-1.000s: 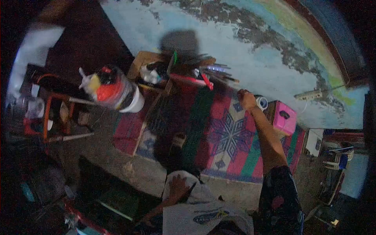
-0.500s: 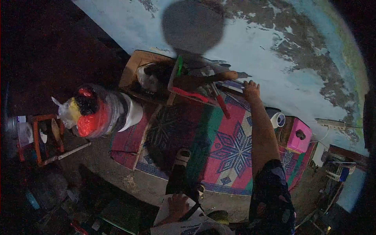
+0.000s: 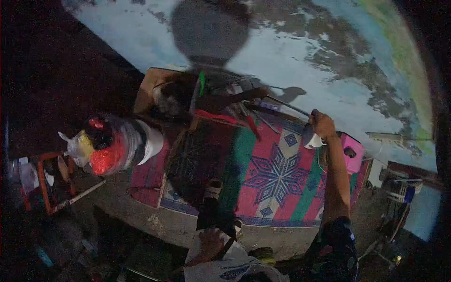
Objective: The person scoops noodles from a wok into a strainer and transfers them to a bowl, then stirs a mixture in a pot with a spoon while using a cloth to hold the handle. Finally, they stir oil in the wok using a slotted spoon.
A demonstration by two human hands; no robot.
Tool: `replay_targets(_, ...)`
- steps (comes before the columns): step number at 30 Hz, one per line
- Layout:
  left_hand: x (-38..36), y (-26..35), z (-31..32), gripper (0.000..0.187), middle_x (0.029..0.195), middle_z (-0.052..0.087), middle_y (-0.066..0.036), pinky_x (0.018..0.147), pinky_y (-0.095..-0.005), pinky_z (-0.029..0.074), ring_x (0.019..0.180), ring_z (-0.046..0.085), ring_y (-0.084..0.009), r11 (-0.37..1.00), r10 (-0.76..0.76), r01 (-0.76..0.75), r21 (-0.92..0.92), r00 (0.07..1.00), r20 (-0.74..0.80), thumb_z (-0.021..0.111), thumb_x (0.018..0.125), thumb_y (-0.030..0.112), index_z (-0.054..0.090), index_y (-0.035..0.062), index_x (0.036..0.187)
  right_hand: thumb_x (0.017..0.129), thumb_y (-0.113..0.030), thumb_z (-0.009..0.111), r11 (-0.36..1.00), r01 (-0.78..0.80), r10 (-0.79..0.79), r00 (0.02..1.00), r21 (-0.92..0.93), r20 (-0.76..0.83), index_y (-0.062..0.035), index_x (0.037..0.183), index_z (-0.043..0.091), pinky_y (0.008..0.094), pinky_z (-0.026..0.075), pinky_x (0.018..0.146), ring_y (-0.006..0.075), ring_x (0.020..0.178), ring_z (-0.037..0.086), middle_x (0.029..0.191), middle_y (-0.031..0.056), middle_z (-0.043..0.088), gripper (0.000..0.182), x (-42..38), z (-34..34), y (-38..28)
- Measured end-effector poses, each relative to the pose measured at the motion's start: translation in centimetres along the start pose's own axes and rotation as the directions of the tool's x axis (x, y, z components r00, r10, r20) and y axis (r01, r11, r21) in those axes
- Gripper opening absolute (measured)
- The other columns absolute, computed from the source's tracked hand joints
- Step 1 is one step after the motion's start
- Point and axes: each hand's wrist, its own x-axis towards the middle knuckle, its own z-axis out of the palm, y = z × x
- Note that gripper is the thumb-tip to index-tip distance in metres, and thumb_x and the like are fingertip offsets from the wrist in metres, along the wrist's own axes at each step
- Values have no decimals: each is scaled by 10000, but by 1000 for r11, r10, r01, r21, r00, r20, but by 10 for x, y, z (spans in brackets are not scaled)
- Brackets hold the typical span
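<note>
My right hand [image 3: 322, 124] is closed around one end of a thin dark rod [image 3: 289, 105], out over the right part of the mat near the wall. The rod runs leftward to a crate-like holder [image 3: 193, 96] full of tools, with a red handle [image 3: 216, 116] and a green piece [image 3: 202, 82] showing. A white cup-like container [image 3: 312, 140] stands just below this hand. My left hand [image 3: 210, 242] lies with its fingers out on a white printed cloth or bag [image 3: 235, 265] at my lap, dimly lit.
A patterned mat [image 3: 279, 176] covers the floor beside the peeling wall [image 3: 291, 61]. To the right stand a pink box [image 3: 351, 152] and a small rack [image 3: 401, 185]. Leftward are a brown carton [image 3: 145, 91], a white bucket topped with plastic bags [image 3: 152, 141] and an orange frame [image 3: 42, 188].
My right hand has moved right and down from the tool holder, now with the thin rod in its grip. My left hand stays on the white cloth or bag. The view has shifted slightly.
</note>
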Motion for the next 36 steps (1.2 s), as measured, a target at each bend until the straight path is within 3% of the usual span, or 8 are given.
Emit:
replay_targets(7,-2,17,-10,389,1206,446,-150,858,-575,322,1037,469,-370,979,-23,14,205,999,41,606,689,293,578,123,1038,839,-392,519,773,-305,302,948,556,101,-17,1070,519,306,432,556,165,669,545,841,54,586,441,-210,-29,43)
replay_targets(15,16,48,30,323,1007,580,-163,827,-409,413,959,544,-303,982,133,-128,-135,991,25,474,838,302,580,42,997,890,-322,471,-799,-217,106,867,561,486,-89,916,525,206,292,384,48,410,308,558,-43,385,241,-507,-36,-9)
replay_targets(17,36,76,52,412,969,596,-168,819,-395,413,940,551,-325,834,451,-474,-283,880,-146,371,889,383,577,52,1018,897,-360,433,-852,-124,136,885,508,445,-81,897,513,208,241,365,47,410,281,559,-43,361,289,-582,-36,-32)
replay_targets(21,-23,290,39,481,1168,518,-116,880,-390,374,1084,474,-269,741,462,-278,-611,872,163,338,901,433,522,54,1133,913,-371,382,-921,79,209,927,383,311,-58,883,493,201,189,337,46,384,231,556,-41,337,334,-717,-27,-82)
replay_targets(25,-79,408,109,480,1280,430,-72,944,-411,328,1172,407,-264,440,767,119,-890,465,441,424,890,383,365,97,1271,937,-366,307,-881,-9,185,914,473,362,-52,910,486,180,196,305,32,365,257,510,-50,313,363,-834,-19,-117)
replay_targets(27,-138,456,149,435,1229,475,-74,933,-393,342,1151,431,-251,486,717,-9,-874,576,393,472,885,316,394,74,1238,932,-382,320,-860,21,232,906,509,354,-58,900,505,179,217,312,34,367,293,494,-48,335,374,-870,-42,-136)
replay_targets(33,-229,489,237,279,1061,567,-108,793,-310,458,940,567,-203,671,712,-82,-737,345,611,460,902,187,501,19,1121,878,-457,414,-598,157,751,453,786,480,-124,866,575,211,313,469,51,527,375,624,-48,451,370,-914,-25,-177)
replay_targets(36,-257,516,282,275,986,597,-94,787,-292,439,889,578,-183,673,695,-553,-491,246,676,462,902,178,516,-14,1090,883,-473,400,-442,68,882,217,894,419,-130,803,568,216,274,472,57,534,362,596,-62,407,390,-933,13,-170)
